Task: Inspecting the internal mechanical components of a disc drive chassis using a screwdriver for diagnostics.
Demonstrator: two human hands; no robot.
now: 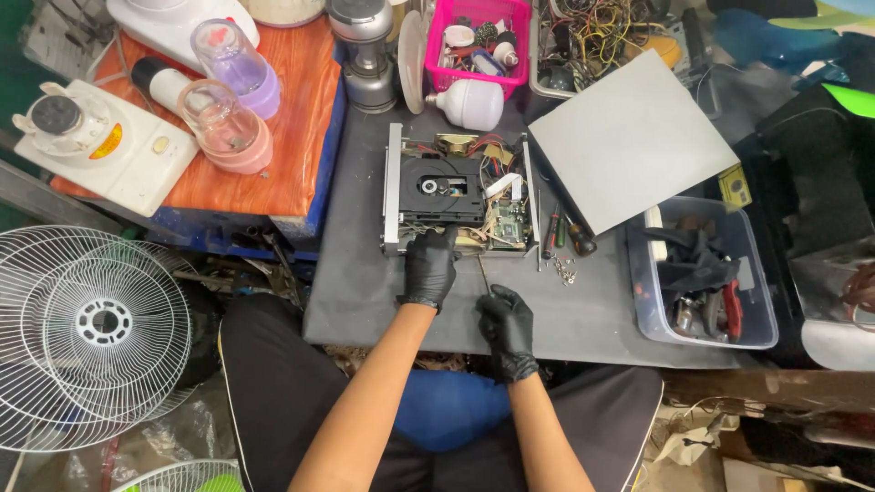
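on the grey bench (pixel 365 292), the opened disc player (pixel 458 193) is lying directly ahead of both gloved hands, its long axis running left to right; the left hand (pixel 428 269) is pressing its near front edge with fingers together, while the right hand (pixel 507 323), just right of and nearer the body than the player, is pinching a thin screwdriver (pixel 483 273) pointing toward the player; right of the player, a clear bin (pixel 756 310) is holding pliers and dark gloves; behind it, a pink basket (pixel 436 55) is holding small parts
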